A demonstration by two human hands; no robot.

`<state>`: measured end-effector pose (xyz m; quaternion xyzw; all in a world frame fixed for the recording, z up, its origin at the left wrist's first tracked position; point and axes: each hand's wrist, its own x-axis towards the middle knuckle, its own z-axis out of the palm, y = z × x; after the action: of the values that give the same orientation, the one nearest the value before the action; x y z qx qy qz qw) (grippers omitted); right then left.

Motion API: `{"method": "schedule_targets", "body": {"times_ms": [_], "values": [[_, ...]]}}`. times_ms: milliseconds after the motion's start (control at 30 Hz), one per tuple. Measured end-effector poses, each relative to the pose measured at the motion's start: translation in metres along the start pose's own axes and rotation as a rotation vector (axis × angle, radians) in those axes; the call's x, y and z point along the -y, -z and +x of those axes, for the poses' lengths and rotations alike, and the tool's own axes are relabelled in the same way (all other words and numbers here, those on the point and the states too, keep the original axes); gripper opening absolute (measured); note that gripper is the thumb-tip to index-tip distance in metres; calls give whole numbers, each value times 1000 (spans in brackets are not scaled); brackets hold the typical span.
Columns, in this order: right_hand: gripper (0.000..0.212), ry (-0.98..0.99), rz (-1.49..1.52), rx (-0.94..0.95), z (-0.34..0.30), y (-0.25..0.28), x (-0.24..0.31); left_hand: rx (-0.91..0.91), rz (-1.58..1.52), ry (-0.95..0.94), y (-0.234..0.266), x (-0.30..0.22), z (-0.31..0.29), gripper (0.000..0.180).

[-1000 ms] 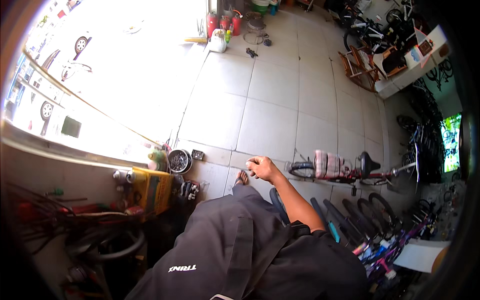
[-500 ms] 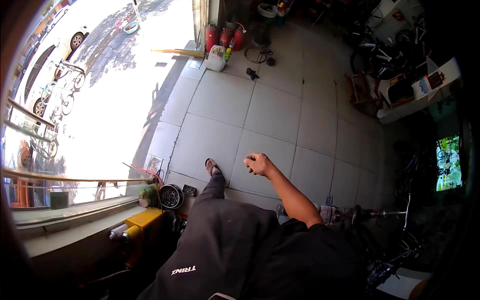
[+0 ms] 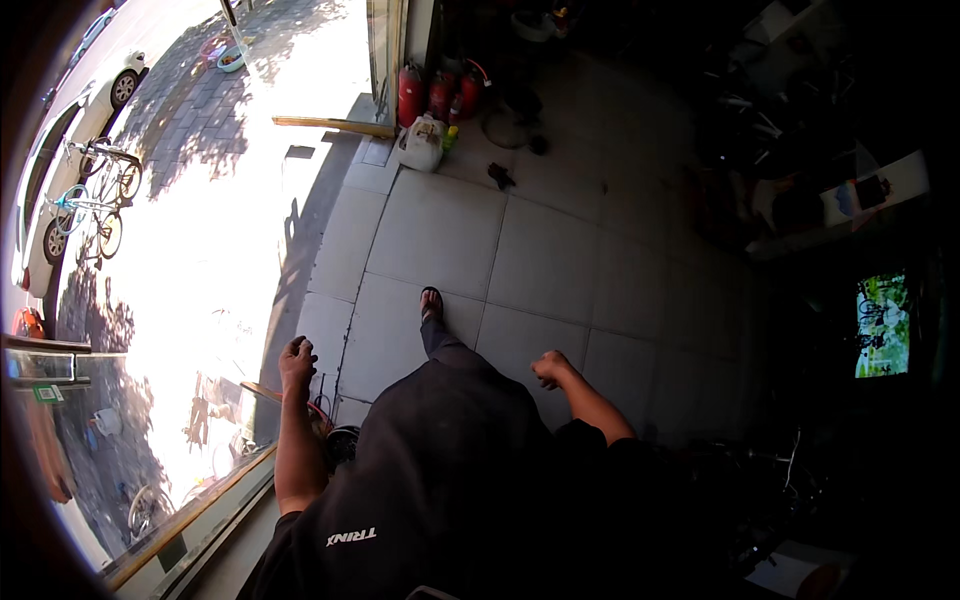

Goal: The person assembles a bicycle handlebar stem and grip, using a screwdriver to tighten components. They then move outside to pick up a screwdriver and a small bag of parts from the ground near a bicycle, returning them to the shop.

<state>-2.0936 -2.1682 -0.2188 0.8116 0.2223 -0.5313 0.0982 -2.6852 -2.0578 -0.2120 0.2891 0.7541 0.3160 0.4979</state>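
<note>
My left hand (image 3: 297,361) is curled into a loose fist with nothing in it that I can make out; it hangs over the left edge of the pale tiled floor (image 3: 440,230), just above a round dark wheel-like part with a red rim (image 3: 335,435) that sits against the glass shopfront (image 3: 200,510). My right hand (image 3: 549,367) is also closed, fingers (image 3: 541,378) tucked in and empty as far as I can tell, out over the middle of the floor. My sandalled foot (image 3: 431,303) is planted ahead between the two.

The risk I see is footing and clearance. I judge the stride could bring a leg into that wheel part by the window, and the left arm swings close to the glass. To the right the room goes dark, with a bicycle handlebar (image 3: 790,465) barely visible, so a snag there is possible. Far ahead, red fire extinguishers (image 3: 440,92) and a white plastic bag (image 3: 421,143) crowd the doorway corner of the floor.
</note>
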Motion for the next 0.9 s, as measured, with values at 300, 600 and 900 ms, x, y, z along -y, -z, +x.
{"method": "schedule_targets", "body": {"times_ms": [300,600,900], "values": [[38,117,-422,15,58,48,277,-6,170,484,46,31,-5,32],[39,746,-768,-130,95,38,626,-74,-3,651,58,23,44,25],[44,659,-951,8,49,-18,787,-124,-138,594,136,-49,206,20]]}}
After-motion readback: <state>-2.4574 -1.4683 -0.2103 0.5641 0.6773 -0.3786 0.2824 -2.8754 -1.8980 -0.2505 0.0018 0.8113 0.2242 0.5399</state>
